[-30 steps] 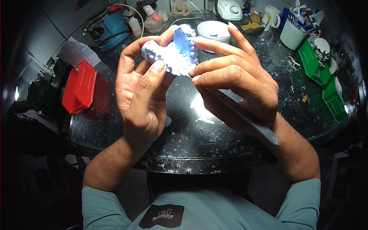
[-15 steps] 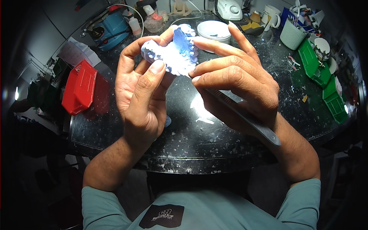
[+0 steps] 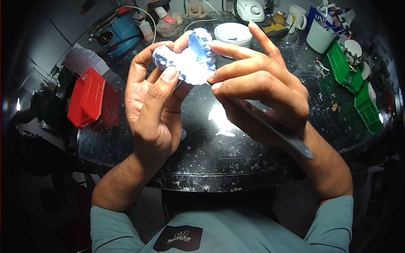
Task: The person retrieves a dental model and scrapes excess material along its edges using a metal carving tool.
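A pale blue dental model of a tooth arch is held up over the bench, brightly lit. My left hand grips it from the left, thumb on the near side and fingers behind. Between the thumb and fingers of my right hand is a grey metal scalpel, its flat handle slanting down toward my wrist. The scalpel's front end meets the model's lower right edge; its blade is too small to make out. My right index fingertip rests by the model's right side. Part of a bluish piece shows behind my left hand.
The black bench is speckled with debris. Beyond the model stand stacked white bowls. A red bin lies at left, green bins at right. A blue device, a mug and a tool basket line the back.
The model and both hands have shifted very slightly left in view. The scalpel's rear end has swung a little to the right. Both grips stay the same.
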Tool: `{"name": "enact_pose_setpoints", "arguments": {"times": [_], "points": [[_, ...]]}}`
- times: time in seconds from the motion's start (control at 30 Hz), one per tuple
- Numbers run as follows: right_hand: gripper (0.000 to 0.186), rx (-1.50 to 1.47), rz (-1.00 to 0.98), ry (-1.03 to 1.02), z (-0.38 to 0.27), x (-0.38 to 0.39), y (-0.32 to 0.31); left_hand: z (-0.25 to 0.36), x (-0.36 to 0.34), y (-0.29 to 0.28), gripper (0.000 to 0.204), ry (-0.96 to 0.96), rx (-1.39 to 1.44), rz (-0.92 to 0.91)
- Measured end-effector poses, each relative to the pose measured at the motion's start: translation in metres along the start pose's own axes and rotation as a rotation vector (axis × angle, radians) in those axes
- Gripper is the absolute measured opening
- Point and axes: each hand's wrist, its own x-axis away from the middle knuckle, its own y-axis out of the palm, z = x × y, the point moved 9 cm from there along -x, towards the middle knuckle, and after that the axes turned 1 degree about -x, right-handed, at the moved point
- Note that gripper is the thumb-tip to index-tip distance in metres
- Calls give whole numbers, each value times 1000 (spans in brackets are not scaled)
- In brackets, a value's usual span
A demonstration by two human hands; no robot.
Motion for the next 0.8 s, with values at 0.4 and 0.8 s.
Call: {"name": "enact_pose_setpoints", "arguments": {"times": [0.4, 0.8], "points": [[29, -220, 62, 143, 19, 11, -2, 10, 0, 7, 46, 119, -283, -15], [23, -180, 59, 153, 21, 10, -2, 13, -1, 8, 49, 184, -369, -41]]}}
